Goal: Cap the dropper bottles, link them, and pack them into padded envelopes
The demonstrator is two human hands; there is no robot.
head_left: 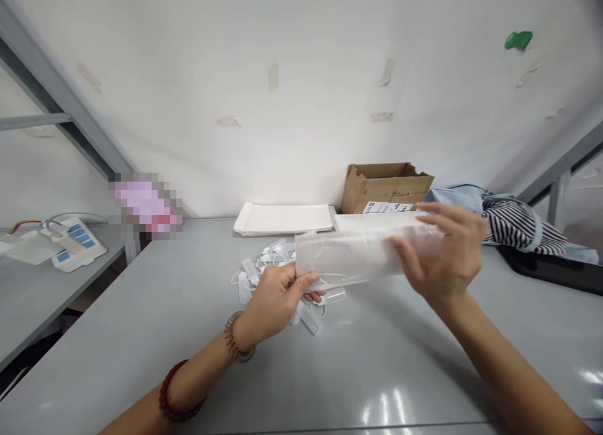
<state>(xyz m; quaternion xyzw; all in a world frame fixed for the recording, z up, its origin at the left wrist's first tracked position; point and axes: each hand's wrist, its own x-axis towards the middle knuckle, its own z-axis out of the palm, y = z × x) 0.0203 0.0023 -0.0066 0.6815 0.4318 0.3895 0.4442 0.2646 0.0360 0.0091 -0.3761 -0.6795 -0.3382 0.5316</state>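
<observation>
A long sleeve of clear, wrinkled plastic point(351, 259), like a flat bag, is stretched above the table. My left hand point(277, 297) pinches its lower left corner between thumb and fingers. At the other end, my right hand point(450, 256) is slightly blurred, its thumb lying against the plastic and its fingers spread above the upper edge. Under and behind my left hand lies a loose heap of small white pieces with clear caps and thin loops point(249, 271). Some capped pieces point(311, 319) stick out below the sleeve, and the sleeve hides part of the heap.
Flat white sheets or bags point(282, 219) lie stacked by the wall. Beside them stands an open cardboard box point(389, 190). Denim and striped cloth point(522, 224) rests on a black object point(560, 268) at right. A white device with blue marks point(80, 243) sits on the left table.
</observation>
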